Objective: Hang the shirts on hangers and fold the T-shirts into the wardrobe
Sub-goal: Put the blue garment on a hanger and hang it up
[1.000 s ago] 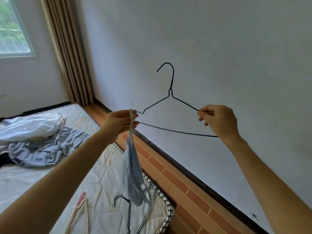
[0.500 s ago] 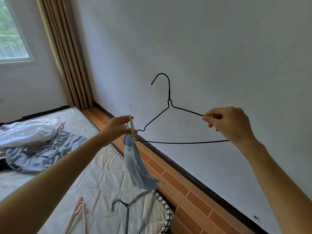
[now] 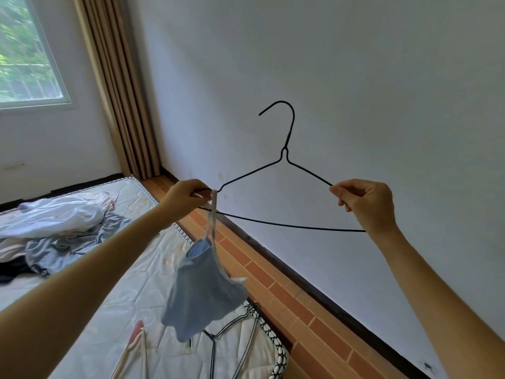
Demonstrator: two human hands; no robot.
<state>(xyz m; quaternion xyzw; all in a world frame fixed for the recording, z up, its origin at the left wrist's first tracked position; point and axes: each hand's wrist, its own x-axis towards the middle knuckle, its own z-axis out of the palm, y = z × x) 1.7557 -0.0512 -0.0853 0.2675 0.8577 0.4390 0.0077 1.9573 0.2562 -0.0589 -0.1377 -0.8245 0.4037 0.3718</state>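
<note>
Gripping 1 wire hanger [image 3: 284, 157]: L hand [image 3: 183, 196] fingers pinch strap end, R hand [image 3: 364, 203] other; 1 blue garment [image 3: 202, 294] dangling.

Two bare forearms and hands, seen from the head camera.

No sleeves anywhere along either forearm up to the frame edges; no watch, bracelet, ring or glove on the left hand [image 3: 183, 197] or the right hand [image 3: 364, 204]. Left forearm entering from the lower left corner, broad near the lens and tapering toward the wrist; right forearm entering from the lower right corner, tapering likewise. Smooth surfaces throughout, with no visible marks, tattoos or plasters. Knuckles and finger creases plain on the right hand; nails too small to make out. Upper arms, shoulders and clothing out of frame.
</note>
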